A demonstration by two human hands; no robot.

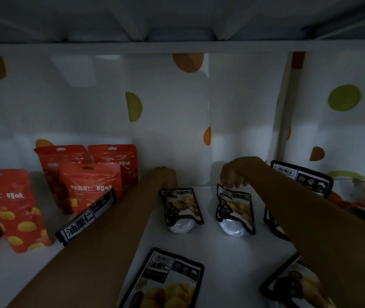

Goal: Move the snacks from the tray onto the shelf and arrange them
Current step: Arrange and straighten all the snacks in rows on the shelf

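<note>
Closest to the lens, a flat black-edged pouch [168,278] lies face up at the bottom centre of the white shelf [221,252], and a second flat pouch [288,283] sits in the lower right corner, partly under the right forearm. Up the middle of the frame both arms reach in deep. The left hand [167,176] has its fingers curled down over the top edge of the left standing pouch [181,210], gripping it upright. Just beside it, a small gap between them, the right hand [232,174] pinches the top of the right standing pouch [235,212] with fingertips. Over at centre left, a leaning pouch [86,218] rests against the red pouches [90,185], which stand in a cluster. Behind the right arm another black-edged pouch [303,176] stands against the dotted back wall [168,107]. Light is dim throughout.
</note>
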